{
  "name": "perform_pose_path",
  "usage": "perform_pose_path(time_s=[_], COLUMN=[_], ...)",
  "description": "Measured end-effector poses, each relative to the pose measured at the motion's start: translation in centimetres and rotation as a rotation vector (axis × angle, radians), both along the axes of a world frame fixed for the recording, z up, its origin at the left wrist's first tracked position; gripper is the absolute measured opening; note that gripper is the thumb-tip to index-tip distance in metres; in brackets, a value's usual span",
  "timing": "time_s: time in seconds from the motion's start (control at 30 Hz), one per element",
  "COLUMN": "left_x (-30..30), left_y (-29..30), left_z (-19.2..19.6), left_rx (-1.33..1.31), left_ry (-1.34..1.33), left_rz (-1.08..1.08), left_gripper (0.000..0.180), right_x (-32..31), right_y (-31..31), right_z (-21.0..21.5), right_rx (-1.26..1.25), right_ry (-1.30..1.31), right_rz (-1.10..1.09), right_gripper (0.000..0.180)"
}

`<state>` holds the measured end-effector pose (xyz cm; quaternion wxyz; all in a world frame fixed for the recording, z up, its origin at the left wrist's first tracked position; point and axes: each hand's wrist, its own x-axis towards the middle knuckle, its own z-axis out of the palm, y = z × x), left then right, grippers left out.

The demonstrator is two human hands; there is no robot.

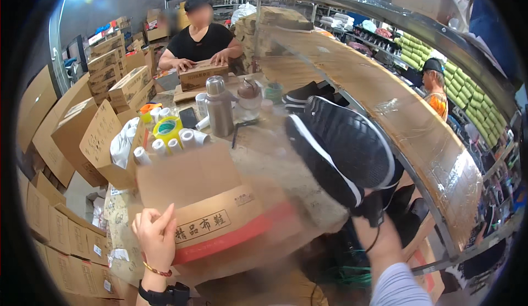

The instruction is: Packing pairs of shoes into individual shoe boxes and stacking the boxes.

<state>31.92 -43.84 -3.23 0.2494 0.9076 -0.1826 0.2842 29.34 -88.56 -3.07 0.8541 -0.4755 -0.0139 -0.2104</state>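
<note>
Head view has the left grip (153,232) at the near left edge of a brown shoe box (220,215), fingers bent; whether they pinch the card I cannot tell. At the end of the right forearm (382,245), the right grip, hidden behind its load, is grasping black shoes (346,146) above the desk (264,163). So far the box looks open, one panel raised, with these shoes outside it. Beyond the left grip, a yellow tape roll (168,127), white rolls (187,138) and a flask (220,111) crowd the desk; right of the right grip, a metal rack (440,226) limits room.
</note>
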Motion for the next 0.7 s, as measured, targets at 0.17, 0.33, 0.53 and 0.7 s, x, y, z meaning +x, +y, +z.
perform_pose_path(time_s=[0.17, 0.33, 0.53, 0.7], left_x=[-3.5, -5.0, -3.4, -0.7], left_y=[-1.6, -4.8, -7.0, -2.2], left_z=[-3.6, -1.7, 1.1, -1.1], left_rx=[0.128, -0.136, -0.913, -0.078], left_ry=[-0.139, 0.032, 0.173, -0.256], left_rz=[0.030, -0.187, -0.580, -0.300], left_gripper=[0.035, 0.035, 0.055, 0.050], right_x=[-4.5, -5.9, -6.8, -6.5], right_y=[7.8, 14.3, 17.5, 17.8], right_z=[-3.0, -5.6, -5.3, 0.1], right_rx=[0.457, 0.603, 0.484, -0.131], right_ry=[-0.100, -0.074, -0.014, -0.104], right_rz=[0.277, 0.381, 0.314, -0.021], right_gripper=[0.020, 0.016, 0.012, 0.009])
